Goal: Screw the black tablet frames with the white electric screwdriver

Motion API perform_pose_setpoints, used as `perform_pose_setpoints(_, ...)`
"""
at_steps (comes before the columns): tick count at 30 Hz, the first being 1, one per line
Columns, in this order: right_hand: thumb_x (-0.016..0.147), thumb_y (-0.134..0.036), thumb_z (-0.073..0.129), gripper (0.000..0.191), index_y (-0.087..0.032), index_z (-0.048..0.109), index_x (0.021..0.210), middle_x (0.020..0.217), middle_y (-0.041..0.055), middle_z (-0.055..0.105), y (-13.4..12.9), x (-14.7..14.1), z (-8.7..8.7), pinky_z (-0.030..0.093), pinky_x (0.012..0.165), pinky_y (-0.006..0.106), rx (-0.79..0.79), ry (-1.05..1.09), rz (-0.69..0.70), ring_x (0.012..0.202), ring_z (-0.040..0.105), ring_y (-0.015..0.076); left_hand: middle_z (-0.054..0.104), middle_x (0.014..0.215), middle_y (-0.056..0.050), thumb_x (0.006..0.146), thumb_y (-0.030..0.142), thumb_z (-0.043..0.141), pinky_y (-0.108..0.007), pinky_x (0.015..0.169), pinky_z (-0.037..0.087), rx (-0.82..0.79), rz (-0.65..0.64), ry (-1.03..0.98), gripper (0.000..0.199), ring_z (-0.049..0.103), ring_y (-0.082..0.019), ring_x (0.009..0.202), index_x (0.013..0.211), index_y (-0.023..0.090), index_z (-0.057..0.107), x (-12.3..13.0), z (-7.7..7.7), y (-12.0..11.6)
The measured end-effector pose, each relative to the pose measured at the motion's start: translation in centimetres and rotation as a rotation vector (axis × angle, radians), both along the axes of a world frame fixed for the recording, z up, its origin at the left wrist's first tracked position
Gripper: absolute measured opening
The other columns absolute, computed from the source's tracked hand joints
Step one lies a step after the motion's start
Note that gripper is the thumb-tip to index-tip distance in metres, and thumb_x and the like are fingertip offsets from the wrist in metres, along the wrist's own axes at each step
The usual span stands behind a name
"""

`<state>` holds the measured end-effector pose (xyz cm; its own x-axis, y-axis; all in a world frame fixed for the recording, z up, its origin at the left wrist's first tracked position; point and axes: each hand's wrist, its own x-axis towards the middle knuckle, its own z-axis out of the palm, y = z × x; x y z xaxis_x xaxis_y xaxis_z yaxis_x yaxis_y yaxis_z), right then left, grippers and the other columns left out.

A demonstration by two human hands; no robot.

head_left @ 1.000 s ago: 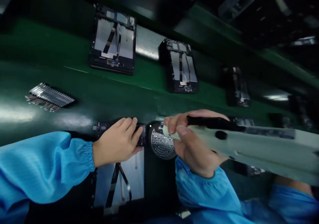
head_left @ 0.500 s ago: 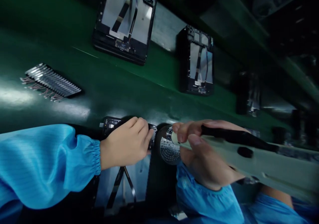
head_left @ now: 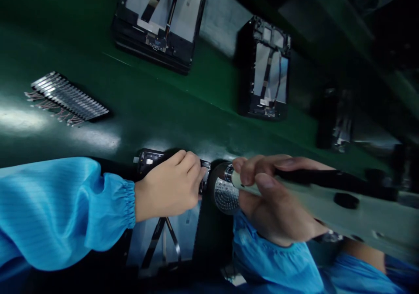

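My left hand (head_left: 172, 182), fingers curled, rests over the top end of an opened tablet (head_left: 191, 228) and grips it near the right corner; its fingertips are hidden. Dark flat ribbon cables (head_left: 153, 241) run across the tablet's pale back. Wrapped in the fingers of my right hand (head_left: 268, 193) is a pale green electric screwdriver (head_left: 327, 202), lying nearly level and pointing left. Its nose is over a round metal dish (head_left: 225, 196) with rings of small dimples, just right of the tablet. Whether the bit touches the dish I cannot tell.
Stacks of opened tablets stand farther back, one at the upper middle (head_left: 157, 56) and one to its right (head_left: 271, 73). A row of silvery strips with thin wires (head_left: 70, 97) lies at left on the green bench (head_left: 137, 97). Behind my right wrist shows another blue sleeve (head_left: 356, 270).
The view has shifted slightly, so the back stacks sit higher and the near things a little farther right. Both hands keep nearly the same hold, and the screwdriver's nose stays over the dish.
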<state>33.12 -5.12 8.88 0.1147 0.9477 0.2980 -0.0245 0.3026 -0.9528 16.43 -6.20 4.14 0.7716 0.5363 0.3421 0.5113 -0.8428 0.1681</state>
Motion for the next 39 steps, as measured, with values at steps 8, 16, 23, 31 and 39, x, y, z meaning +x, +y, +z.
perform_pose_setpoints(8,0.068,0.001,0.066,0.036,-0.022,0.073,0.096,0.066,-0.005,0.062,-0.02,0.09,-0.25,0.051,0.055,0.031,0.024,-0.02,0.008,0.054,0.057,0.011,0.071,0.107,-0.025,0.099,0.035,0.055,-0.044,0.083,0.052,-0.003,0.008,0.009,0.043,0.067,-0.035,0.098,0.114,0.0,0.072,0.0,0.18,0.15)
perform_pose_setpoints(16,0.069,0.0,0.068,0.04,-0.025,0.074,0.1,0.068,-0.0065,0.064,-0.3,0.54,0.36,0.058,0.063,0.032,0.027,-0.066,-0.028,0.057,0.06,0.0092,0.071,0.105,-0.024,0.1,0.034,0.052,-0.043,0.081,0.052,0.011,0.005,-0.005,0.042,0.067,-0.035,0.097,0.113,0.001,0.073,-0.1,-0.05,0.14)
perform_pose_setpoints(23,0.071,0.001,0.066,0.039,-0.022,0.074,0.101,0.07,-0.0048,0.065,-0.35,0.5,0.52,0.058,0.062,0.03,0.032,-0.067,0.016,0.058,0.062,0.0092,0.072,0.104,-0.022,0.097,0.038,0.058,-0.043,0.081,0.052,0.0,0.011,-0.006,0.041,0.066,-0.034,0.097,0.109,0.003,0.075,-0.1,0.39,0.08)
perform_pose_setpoints(31,0.074,-0.004,0.072,0.032,-0.022,0.073,0.101,0.069,-0.0042,0.063,-0.47,0.56,0.71,0.057,0.062,0.032,0.006,-0.086,0.031,0.058,0.061,0.01,0.071,0.105,-0.023,0.098,0.037,0.058,-0.043,0.079,0.051,-0.026,0.0,-0.009,0.038,0.066,-0.032,0.095,0.106,0.003,0.074,0.02,0.48,0.16)
perform_pose_setpoints(39,0.074,-0.008,0.074,0.03,-0.023,0.072,0.1,0.067,-0.0047,0.061,-0.34,0.48,0.59,0.057,0.061,0.032,0.038,-0.09,0.004,0.055,0.057,0.0101,0.071,0.103,-0.021,0.099,0.031,0.053,-0.042,0.078,0.05,-0.003,0.012,-0.021,0.034,0.066,-0.033,0.095,0.103,0.006,0.075,0.02,0.17,0.1)
